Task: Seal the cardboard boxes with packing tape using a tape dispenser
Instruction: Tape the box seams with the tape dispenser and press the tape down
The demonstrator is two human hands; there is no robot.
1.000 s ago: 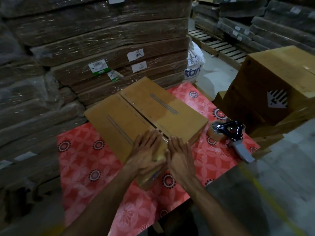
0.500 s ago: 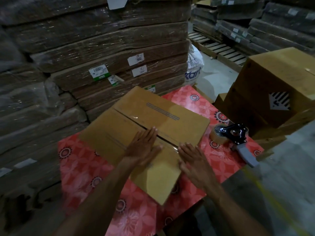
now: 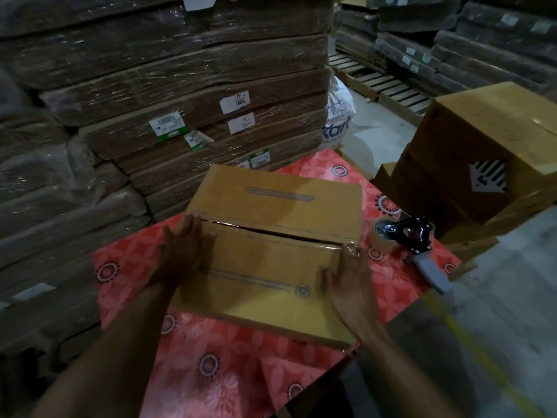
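Cardboard box point(image 3: 271, 267) lies flat on the bench point(image 3: 211, 357), which wears a red flowered cloth, and the box sits between the two grips, with one grip at each end of its top. Its closed flaps meet in a seam that runs nearly straight across from left to right, and a strip of clear tape point(image 3: 271, 233) glints along that seam.

The left grip point(image 3: 184, 251) is released, its fingers straight and laid flat on the left end of the box, the fingertips at the seam's left end. The right grip point(image 3: 351, 285) is also released, flat on the right end of the box, its fingertips reaching the crinkled end of the tape at the right edge. Neither grip holds anything.

Half a second ago the box lay at a slant with a corner pointing toward the person, and both grips were closer together near that corner. The box has since been turned square to the person, and the grips have spread out to its ends.

Just right of the box, the tape dispenser point(image 3: 413, 239) lies on its side on the bench, untouched, where it was before. Farther right of the box stand stacked cartons point(image 3: 482, 152). Beyond the box rise wrapped bundles of flat cardboard point(image 3: 180, 86), with a white sack point(image 3: 339, 119) beside them and wooden pallets point(image 3: 370, 82) further back.
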